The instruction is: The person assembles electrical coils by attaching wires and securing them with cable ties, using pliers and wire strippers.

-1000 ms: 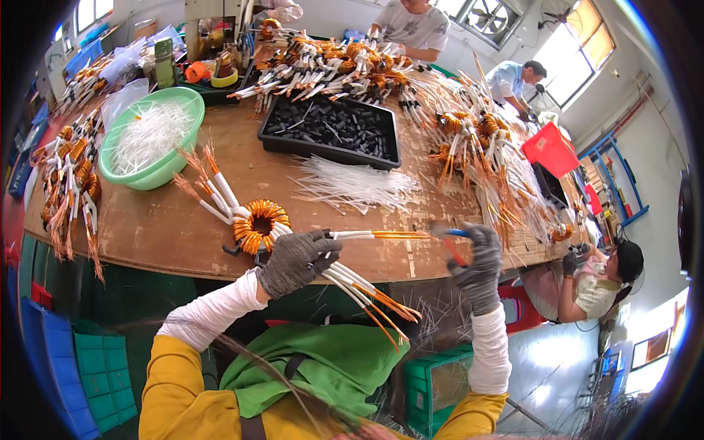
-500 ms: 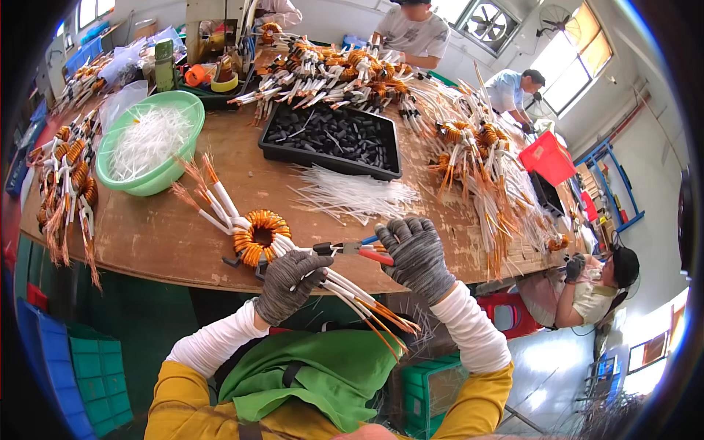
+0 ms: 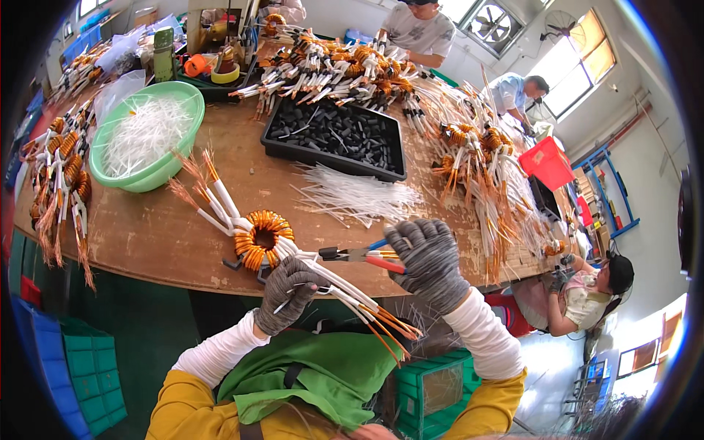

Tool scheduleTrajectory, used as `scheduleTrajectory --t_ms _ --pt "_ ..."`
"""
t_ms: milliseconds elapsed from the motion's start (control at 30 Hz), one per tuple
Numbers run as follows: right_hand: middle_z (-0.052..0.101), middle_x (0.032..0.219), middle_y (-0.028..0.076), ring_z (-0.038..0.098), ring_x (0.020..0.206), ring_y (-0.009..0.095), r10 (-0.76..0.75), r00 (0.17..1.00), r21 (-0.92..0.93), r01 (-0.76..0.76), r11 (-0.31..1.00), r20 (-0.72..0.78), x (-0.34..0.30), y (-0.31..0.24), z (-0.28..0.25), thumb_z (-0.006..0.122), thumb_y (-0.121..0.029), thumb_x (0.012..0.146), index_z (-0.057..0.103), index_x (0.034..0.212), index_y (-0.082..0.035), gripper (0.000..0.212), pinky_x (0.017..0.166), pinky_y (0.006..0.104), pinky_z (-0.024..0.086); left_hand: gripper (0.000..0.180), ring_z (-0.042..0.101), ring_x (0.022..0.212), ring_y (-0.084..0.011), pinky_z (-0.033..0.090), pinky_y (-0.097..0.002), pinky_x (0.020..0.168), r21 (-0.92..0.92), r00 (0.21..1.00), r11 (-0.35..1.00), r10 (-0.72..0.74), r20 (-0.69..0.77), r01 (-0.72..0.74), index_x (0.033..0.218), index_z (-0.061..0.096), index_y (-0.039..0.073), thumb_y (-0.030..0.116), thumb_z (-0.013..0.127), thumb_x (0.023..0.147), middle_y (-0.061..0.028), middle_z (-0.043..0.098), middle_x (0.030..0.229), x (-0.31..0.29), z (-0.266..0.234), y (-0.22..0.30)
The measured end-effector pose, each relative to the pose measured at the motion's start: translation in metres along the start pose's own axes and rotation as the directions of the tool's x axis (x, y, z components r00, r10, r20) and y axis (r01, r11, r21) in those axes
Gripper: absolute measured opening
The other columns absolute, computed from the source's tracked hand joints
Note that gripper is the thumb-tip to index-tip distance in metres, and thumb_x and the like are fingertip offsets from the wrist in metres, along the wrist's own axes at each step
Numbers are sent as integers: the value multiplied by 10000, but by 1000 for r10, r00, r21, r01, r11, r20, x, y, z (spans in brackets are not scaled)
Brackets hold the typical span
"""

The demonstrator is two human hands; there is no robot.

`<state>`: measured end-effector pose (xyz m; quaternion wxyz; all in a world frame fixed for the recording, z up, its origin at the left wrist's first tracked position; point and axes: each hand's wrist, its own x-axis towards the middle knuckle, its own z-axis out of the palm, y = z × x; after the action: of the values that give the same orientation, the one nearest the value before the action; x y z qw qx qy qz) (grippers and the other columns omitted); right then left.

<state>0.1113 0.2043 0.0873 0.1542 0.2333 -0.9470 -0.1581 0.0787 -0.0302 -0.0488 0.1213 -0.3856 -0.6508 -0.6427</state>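
A ring-shaped coil (image 3: 254, 251) of orange copper wire lies at the table's near edge. Some of its white-sleeved leads (image 3: 350, 288) stretch right past the edge, ending in bare copper; others fan out to the upper left with frayed ends. My left hand (image 3: 287, 293), in a grey glove, is closed beside the leads, a thin white cable tie showing between its fingers. In my gloved right hand (image 3: 427, 262) is a pair of cutting pliers (image 3: 374, 258) with one red and one blue handle. The pliers' dark jaws point left, just above the leads.
White cable ties (image 3: 356, 194) lie loose beyond my hands, others fill a green bowl (image 3: 192, 139). A black tray (image 3: 330, 167) holds black sleeves. Coils are heaped at the back (image 3: 345, 70), left (image 3: 70, 165) and right (image 3: 473, 158). Co-workers sit around the table; crates (image 3: 433, 392) stand below.
My right hand has shifted slightly right, and the pliers' handles have spread. My left hand has dropped a little away from the coil, with the white tie showing more plainly.
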Motion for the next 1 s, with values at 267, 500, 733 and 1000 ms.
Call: scheduleTrajectory --t_ms 267,500,733,1000 --pt "526 914 69 499 884 225 -182 981 -124 174 977 -61 28 -26 24 531 -262 750 544 1039 -45 362 811 373 400 93 560 783 -246 436 -356 756 5 999 999 39 2 -39 854 592 73 165 578 840 -50 622 805 -2 -1 -1" --pt "547 833 66 532 834 223 -115 989 -54 120 991 90 32 -35 21 555 -242 759 566 924 -60 246 716 371 443 80 556 779 -252 440 -352 721 89 998 994 65 -4 -64 856 595 87 156 600 818 -54 603 795 3 0 3" --pt "560 850 63 559 809 246 99 968 68 -118 991 230 12 -7 0 728 -314 545 591 983 -86 513 663 371 465 52 572 649 -247 444 -347 576 136 997 988 64 37 -68 831 582 70 118 597 815 -76 559 697 14 -5 -1" --pt "548 979 86 512 882 263 -8 989 161 -16 987 148 -23 -18 -9 740 -342 522 565 1090 -77 651 818 399 398 124 576 595 -161 446 -267 541 29 1000 1000 2 20 -3 828 581 10 125 560 870 -73 586 705 22 2 -7"
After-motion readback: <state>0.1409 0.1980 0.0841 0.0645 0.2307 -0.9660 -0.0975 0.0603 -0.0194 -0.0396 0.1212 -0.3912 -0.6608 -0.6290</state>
